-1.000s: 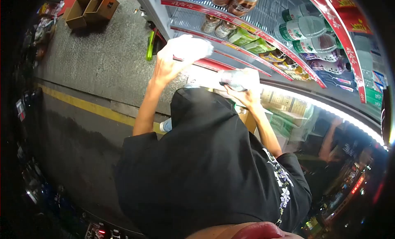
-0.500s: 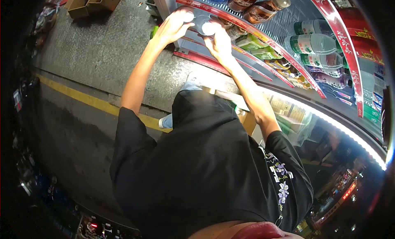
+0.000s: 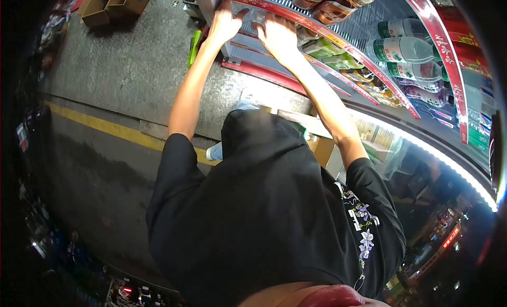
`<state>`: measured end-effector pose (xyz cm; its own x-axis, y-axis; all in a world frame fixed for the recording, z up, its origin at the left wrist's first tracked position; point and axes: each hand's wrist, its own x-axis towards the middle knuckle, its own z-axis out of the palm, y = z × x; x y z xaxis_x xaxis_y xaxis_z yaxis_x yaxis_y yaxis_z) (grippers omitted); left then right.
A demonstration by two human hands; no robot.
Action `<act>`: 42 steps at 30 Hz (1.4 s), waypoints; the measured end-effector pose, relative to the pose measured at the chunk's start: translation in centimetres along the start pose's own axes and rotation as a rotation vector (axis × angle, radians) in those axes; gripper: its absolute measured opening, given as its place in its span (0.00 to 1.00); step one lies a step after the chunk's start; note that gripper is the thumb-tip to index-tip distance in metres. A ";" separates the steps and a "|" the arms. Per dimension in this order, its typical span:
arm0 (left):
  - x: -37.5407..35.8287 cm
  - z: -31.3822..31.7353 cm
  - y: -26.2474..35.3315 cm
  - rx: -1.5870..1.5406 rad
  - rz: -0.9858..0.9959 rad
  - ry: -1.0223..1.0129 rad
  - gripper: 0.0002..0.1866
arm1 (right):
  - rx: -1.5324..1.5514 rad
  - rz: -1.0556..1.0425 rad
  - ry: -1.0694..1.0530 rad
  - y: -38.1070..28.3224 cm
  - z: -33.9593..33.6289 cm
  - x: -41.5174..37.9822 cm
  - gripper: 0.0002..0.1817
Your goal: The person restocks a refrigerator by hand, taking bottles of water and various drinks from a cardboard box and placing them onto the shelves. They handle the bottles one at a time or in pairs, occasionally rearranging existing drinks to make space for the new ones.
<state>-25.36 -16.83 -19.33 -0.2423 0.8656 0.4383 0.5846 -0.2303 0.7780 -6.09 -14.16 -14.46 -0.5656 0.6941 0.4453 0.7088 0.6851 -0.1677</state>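
My left hand [image 3: 225, 26] reaches in under the red-edged shelf front [image 3: 285, 12] at the left end of the fridge rack. Its thumb stands out to the right, and the fingers are bent and partly hidden behind the shelf edge. Close beside it, my right hand [image 3: 279, 39] reaches into the same level with its fingers curled over. A clear, bottle-like plastic thing [image 3: 255, 16] shows between the two hands, mostly covered. Brown-labelled bottles [image 3: 337, 10] lie on the shelf above. Green packs [image 3: 338, 59] sit to the right of my right hand.
Clear bottles with green labels [image 3: 404, 49] lie farther right on the rack. An open cardboard box [image 3: 113, 8] stands on the grey floor at the upper left. A bright green object [image 3: 194, 48] is beside my left wrist. A lit glass edge [image 3: 438, 159] runs along the lower right.
Both hands have moved slightly upward and deeper under the shelf front. The dark and clear things seen in them before are now mostly hidden.
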 end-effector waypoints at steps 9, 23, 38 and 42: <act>-3.6 4.5 -8.6 0.547 -0.263 -0.213 0.26 | -0.132 -0.053 0.007 0.1 0.1 0.8 0.17; -18.6 4.4 -1.6 0.154 -0.141 -0.184 0.31 | 0.513 0.363 -0.380 4.0 -5.9 -26.2 0.18; -13.7 11.3 2.5 0.415 0.004 -1.508 0.26 | 0.455 2.087 -0.151 5.2 4.0 -71.6 0.17; -12.3 12.8 6.9 0.400 -0.050 -1.483 0.25 | 1.217 2.186 0.139 3.3 12.7 -73.2 0.13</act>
<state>-8.39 -23.32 -25.10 0.5556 0.5749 -0.6006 0.8214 -0.2677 0.5036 32.29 -59.94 -58.83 0.3073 0.2871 -0.9072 -0.4590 -0.7904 -0.4056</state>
